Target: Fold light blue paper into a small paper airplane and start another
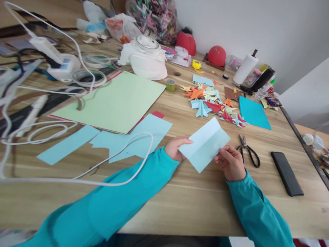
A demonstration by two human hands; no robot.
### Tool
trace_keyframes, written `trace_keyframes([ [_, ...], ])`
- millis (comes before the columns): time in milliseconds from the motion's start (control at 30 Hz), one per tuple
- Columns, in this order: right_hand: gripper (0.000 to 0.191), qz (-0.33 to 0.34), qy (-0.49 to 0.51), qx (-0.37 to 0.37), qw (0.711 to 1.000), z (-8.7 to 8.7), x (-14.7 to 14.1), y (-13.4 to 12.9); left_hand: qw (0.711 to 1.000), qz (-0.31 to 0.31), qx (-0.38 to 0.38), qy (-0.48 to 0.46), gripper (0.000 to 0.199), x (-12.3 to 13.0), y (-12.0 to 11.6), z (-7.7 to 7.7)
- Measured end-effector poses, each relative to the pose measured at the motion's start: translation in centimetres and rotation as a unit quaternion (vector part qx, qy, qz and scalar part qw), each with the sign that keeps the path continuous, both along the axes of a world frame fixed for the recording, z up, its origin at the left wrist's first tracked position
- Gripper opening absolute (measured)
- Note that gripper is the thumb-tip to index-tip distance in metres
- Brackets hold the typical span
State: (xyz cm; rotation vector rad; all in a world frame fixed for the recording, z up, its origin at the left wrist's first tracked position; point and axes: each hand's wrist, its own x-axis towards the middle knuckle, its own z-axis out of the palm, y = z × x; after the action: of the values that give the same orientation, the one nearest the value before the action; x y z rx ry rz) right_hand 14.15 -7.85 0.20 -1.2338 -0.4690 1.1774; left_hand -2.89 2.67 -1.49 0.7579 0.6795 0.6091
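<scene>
A light blue sheet of paper (205,144) with a crease down its middle is held up over the wooden table. My left hand (177,147) grips its left corner, thumb on top and the other fingers hidden beneath. At the right edge, my right hand (230,162) pinches the same sheet between thumb and fingers. Just right of that hand lie black-handled scissors (248,151), blades partly apart. Beyond the sheet is a pile of folded paper shapes (212,103) in blue, orange, red and pale yellow.
Light blue offcuts (144,139) and a large pale green sheet (113,99) lie to the left. A white cable (113,184) loops across my left sleeve. A black phone (287,174) rests on the right, and a bright blue sheet (254,112) lies behind the scissors.
</scene>
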Motion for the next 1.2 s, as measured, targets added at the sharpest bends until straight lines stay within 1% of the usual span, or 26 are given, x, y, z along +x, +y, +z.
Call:
trace_keyframes([
  [67, 0.025, -0.004, 0.015, 0.005, 1.0, 0.0, 0.0, 0.0, 1.0, 0.013, -0.007, -0.019, 0.016, 0.3, -0.2, -0.1],
  [133, 0.026, 0.0, 0.025, 0.002, 1.0, 0.0, -0.1, 0.0, 0.999, 0.039, -0.017, -0.027, 0.02, 0.5, -0.4, -0.2],
  [267, 0.025, 0.026, 0.021, -0.022, 0.999, -0.2, -0.3, -0.1, 0.991, 0.129, -0.019, -0.032, 0.037, 0.9, -0.6, 0.1],
  [333, 0.025, 0.016, 0.017, -0.023, 0.999, -0.2, -0.2, 0.0, 0.987, 0.158, -0.004, -0.019, 0.043, 0.8, -0.5, 0.3],
  [367, 0.024, 0.002, 0.015, -0.017, 1.0, -0.1, -0.2, 0.0, 0.987, 0.162, 0.006, -0.008, 0.045, 0.8, -0.4, 0.4],
  [433, 0.02, -0.027, 0.004, 0.006, 1.0, 0.0, 0.2, 0.1, 0.989, 0.147, 0.031, 0.018, 0.045, 0.5, -0.2, 0.5],
  [533, 0.018, -0.054, -0.046, 0.032, 0.997, 0.1, 0.8, 0.3, 0.993, 0.079, 0.068, 0.057, 0.041, 0.0, 0.0, 0.5],
  [567, 0.02, -0.049, -0.07, 0.034, 0.996, 0.0, 1.1, 0.3, 0.993, 0.05, 0.079, 0.067, 0.04, -0.1, 0.1, 0.5],
  [633, 0.022, -0.009, -0.132, 0.03, 0.991, -0.2, 1.4, 0.2, 0.992, -0.001, 0.096, 0.076, 0.039, -0.3, 0.1, 0.4],
  [700, 0.019, 0.04, -0.219, 0.027, 0.975, -0.5, 1.5, 0.0, 0.991, -0.028, 0.105, 0.073, 0.04, -0.3, 0.0, 0.3],
  [767, 0.017, 0.054, -0.304, 0.022, 0.951, -0.7, 1.3, -0.2, 0.992, -0.01, 0.115, 0.057, 0.045, -0.1, 0.0, 0.1],
  [833, 0.017, 0.033, -0.35, 0.014, 0.936, -0.8, 1.1, -0.4, 0.991, 0.035, 0.12, 0.039, 0.052, 0.0, 0.1, -0.3],
  [900, 0.018, 0.009, -0.355, 0.007, 0.935, -0.8, 0.9, -0.5, 0.989, 0.065, 0.125, 0.037, 0.057, 0.2, 0.2, -0.6],
  [933, 0.019, 0.01, -0.35, 0.002, 0.937, -0.9, 0.8, -0.5, 0.988, 0.071, 0.132, 0.047, 0.058, 0.2, 0.3, -0.8],
  [967, 0.02, 0.019, -0.345, -0.003, 0.939, -1.0, 0.8, -0.4, 0.985, 0.072, 0.144, 0.062, 0.057, 0.2, 0.3, -1.0],
  [1033, 0.022, 0.058, -0.334, -0.013, 0.941, -1.2, 0.9, -0.4, 0.975, 0.077, 0.183, 0.098, 0.055, 0.3, 0.3, -1.4],
  [1133, 0.025, 0.124, -0.311, -0.02, 0.942, -1.4, 0.9, -0.2, 0.952, 0.089, 0.256, 0.141, 0.049, 0.4, 0.1, -1.8],
  [1200, 0.028, 0.146, -0.306, -0.02, 0.941, -1.3, 0.8, -0.2, 0.941, 0.077, 0.293, 0.152, 0.046, 0.5, -0.2, -1.8],
])
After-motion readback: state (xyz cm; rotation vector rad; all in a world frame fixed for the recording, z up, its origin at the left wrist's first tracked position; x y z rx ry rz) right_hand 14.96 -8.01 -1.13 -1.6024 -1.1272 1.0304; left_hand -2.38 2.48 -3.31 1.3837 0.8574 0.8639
